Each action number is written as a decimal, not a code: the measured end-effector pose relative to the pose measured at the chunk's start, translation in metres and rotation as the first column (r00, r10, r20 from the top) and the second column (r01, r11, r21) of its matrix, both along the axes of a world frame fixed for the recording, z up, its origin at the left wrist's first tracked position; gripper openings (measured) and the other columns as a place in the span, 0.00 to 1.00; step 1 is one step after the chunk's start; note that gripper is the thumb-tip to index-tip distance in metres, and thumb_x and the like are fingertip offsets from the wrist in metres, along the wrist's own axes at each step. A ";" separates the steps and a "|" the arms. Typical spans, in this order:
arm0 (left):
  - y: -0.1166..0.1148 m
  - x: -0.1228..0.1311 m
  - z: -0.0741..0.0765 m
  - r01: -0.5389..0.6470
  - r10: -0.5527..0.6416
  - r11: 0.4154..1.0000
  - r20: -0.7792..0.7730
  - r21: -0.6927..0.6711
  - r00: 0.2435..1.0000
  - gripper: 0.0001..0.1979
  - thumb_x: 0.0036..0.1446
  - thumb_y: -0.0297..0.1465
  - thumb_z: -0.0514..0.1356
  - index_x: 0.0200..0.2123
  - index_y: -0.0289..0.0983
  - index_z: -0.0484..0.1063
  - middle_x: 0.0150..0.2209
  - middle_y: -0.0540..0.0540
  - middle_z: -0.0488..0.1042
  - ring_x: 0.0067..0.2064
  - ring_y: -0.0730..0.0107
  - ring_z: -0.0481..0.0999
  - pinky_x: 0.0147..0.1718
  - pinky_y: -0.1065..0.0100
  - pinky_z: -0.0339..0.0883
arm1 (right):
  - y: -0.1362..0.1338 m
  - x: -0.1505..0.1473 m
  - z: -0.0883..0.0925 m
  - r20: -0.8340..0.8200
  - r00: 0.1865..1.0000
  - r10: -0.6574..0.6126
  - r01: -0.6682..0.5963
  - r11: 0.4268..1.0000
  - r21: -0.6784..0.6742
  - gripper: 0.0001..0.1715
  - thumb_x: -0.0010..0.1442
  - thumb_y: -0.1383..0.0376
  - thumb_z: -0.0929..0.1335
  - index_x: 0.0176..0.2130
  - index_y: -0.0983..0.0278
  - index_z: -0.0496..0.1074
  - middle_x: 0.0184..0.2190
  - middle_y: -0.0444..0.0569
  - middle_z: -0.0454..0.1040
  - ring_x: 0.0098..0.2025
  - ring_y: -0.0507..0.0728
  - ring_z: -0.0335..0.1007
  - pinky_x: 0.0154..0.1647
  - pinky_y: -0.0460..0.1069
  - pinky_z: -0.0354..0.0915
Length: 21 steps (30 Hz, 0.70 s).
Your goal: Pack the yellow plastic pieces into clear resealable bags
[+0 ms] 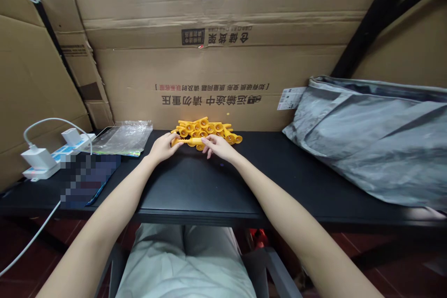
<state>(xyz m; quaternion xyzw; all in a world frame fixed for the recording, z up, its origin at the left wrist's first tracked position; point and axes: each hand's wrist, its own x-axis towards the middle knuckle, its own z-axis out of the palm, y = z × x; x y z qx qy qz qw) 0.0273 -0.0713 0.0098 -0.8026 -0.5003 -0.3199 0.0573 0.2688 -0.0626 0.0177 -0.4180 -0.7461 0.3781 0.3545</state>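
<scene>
Both hands hold one yellow plastic piece (pixel 191 141) crosswise above the black tabletop. My left hand (pixel 164 148) is closed on its left end, with thumb and fingers pinched together. At the other end my right hand (pixel 219 147) pinches the thicker, ribbed part, its lower fingers curled beneath. Right behind the hands lies a pile of yellow cone-ended plastic pieces (pixel 210 128), stacked with their round, cupped ends facing me. The hands cover part of that pile.
A white power strip (pixel 57 153) with plugged-in chargers sits at the left, near a clear plastic bag (pixel 120 137) and a partly blurred dark flat item (pixel 92 179). A large grey fabric bag (pixel 370 144) stands at the right. Cardboard (pixel 216 65) walls the back.
</scene>
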 end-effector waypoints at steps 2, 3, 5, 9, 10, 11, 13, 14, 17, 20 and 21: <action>0.000 0.000 0.000 -0.006 0.006 1.000 0.000 -0.002 1.000 0.15 0.58 0.42 0.55 0.42 0.40 0.71 0.34 0.46 0.73 0.35 0.67 0.72 0.36 0.68 0.64 | 0.003 0.001 -0.002 -0.017 1.000 0.001 -0.001 0.999 0.034 0.17 0.60 0.52 0.64 0.38 0.64 0.64 0.28 0.47 0.76 0.21 0.50 0.70 0.30 0.48 0.68; 0.000 0.000 0.000 -0.006 0.006 1.000 0.001 -0.006 1.000 0.15 0.58 0.42 0.55 0.42 0.40 0.71 0.34 0.46 0.73 0.35 0.67 0.72 0.36 0.68 0.63 | 0.004 0.002 -0.002 -0.031 0.999 0.017 -0.015 0.999 0.051 0.17 0.59 0.54 0.66 0.41 0.64 0.63 0.29 0.46 0.75 0.22 0.51 0.71 0.32 0.49 0.69; 0.000 0.001 0.000 -0.001 0.001 1.000 0.006 -0.012 1.000 0.15 0.58 0.42 0.55 0.42 0.40 0.71 0.35 0.46 0.73 0.35 0.67 0.72 0.36 0.69 0.63 | 0.006 0.003 -0.004 -0.060 0.996 0.068 -0.063 0.995 0.082 0.20 0.56 0.56 0.68 0.44 0.63 0.61 0.29 0.44 0.74 0.24 0.52 0.72 0.35 0.51 0.69; 0.000 0.001 0.000 0.016 -0.016 1.000 0.011 -0.017 1.000 0.14 0.57 0.41 0.56 0.42 0.39 0.71 0.36 0.46 0.74 0.35 0.67 0.72 0.36 0.69 0.63 | 0.007 0.005 -0.005 -0.094 0.983 0.157 -0.149 0.985 0.087 0.21 0.53 0.57 0.70 0.42 0.61 0.59 0.28 0.42 0.71 0.26 0.52 0.72 0.36 0.52 0.69; 0.000 0.001 0.000 0.019 -0.019 1.000 0.011 -0.018 1.000 0.14 0.57 0.41 0.56 0.42 0.39 0.71 0.36 0.46 0.74 0.34 0.67 0.72 0.36 0.69 0.63 | 0.007 0.005 -0.005 -0.101 0.981 0.166 -0.159 0.984 0.080 0.21 0.53 0.58 0.70 0.41 0.61 0.59 0.29 0.42 0.71 0.26 0.52 0.72 0.36 0.52 0.69; 0.001 0.001 0.000 0.023 -0.022 1.000 0.011 -0.020 1.000 0.14 0.57 0.40 0.56 0.42 0.39 0.71 0.36 0.46 0.74 0.34 0.68 0.72 0.36 0.69 0.63 | 0.007 0.005 -0.005 -0.106 0.980 0.169 -0.161 0.984 0.075 0.21 0.53 0.58 0.70 0.41 0.61 0.59 0.29 0.42 0.72 0.27 0.52 0.72 0.36 0.52 0.69; 0.001 0.001 -0.001 0.028 -0.028 0.999 0.014 -0.021 1.000 0.14 0.58 0.40 0.56 0.42 0.38 0.71 0.36 0.46 0.74 0.34 0.68 0.72 0.36 0.69 0.63 | 0.007 0.006 -0.005 -0.101 0.983 0.156 -0.149 0.986 0.072 0.20 0.53 0.58 0.70 0.41 0.61 0.59 0.30 0.43 0.73 0.26 0.52 0.72 0.36 0.53 0.69; 0.001 0.001 -0.001 0.031 -0.031 0.999 0.017 -0.018 0.999 0.13 0.58 0.40 0.56 0.42 0.38 0.71 0.35 0.46 0.74 0.34 0.68 0.72 0.36 0.69 0.63 | 0.007 0.006 -0.005 -0.092 0.985 0.145 -0.138 0.988 0.073 0.20 0.53 0.58 0.70 0.41 0.61 0.59 0.30 0.43 0.73 0.25 0.52 0.72 0.37 0.53 0.69; 0.002 0.001 0.000 0.047 -0.047 0.999 0.033 0.009 0.998 0.13 0.58 0.40 0.56 0.41 0.38 0.71 0.35 0.47 0.74 0.34 0.69 0.71 0.35 0.70 0.63 | 0.005 0.005 -0.004 -0.058 0.992 0.114 -0.109 0.991 0.082 0.18 0.54 0.56 0.69 0.39 0.61 0.59 0.28 0.43 0.74 0.24 0.53 0.72 0.37 0.54 0.69; 0.001 0.001 0.001 0.066 -0.068 0.997 0.051 0.047 0.996 0.13 0.57 0.40 0.56 0.40 0.38 0.71 0.34 0.47 0.74 0.33 0.70 0.71 0.35 0.70 0.63 | 0.002 0.005 -0.001 -0.048 0.994 0.100 -0.096 0.992 0.080 0.18 0.55 0.54 0.69 0.39 0.61 0.60 0.28 0.44 0.75 0.23 0.53 0.71 0.36 0.53 0.70; 0.001 0.001 0.001 0.070 -0.074 0.996 0.055 0.061 0.996 0.13 0.57 0.40 0.57 0.40 0.37 0.71 0.34 0.47 0.74 0.33 0.70 0.71 0.35 0.71 0.63 | 0.002 0.005 0.000 -0.051 0.994 0.098 -0.094 0.993 0.076 0.19 0.55 0.53 0.68 0.38 0.61 0.60 0.28 0.44 0.75 0.22 0.53 0.71 0.35 0.53 0.70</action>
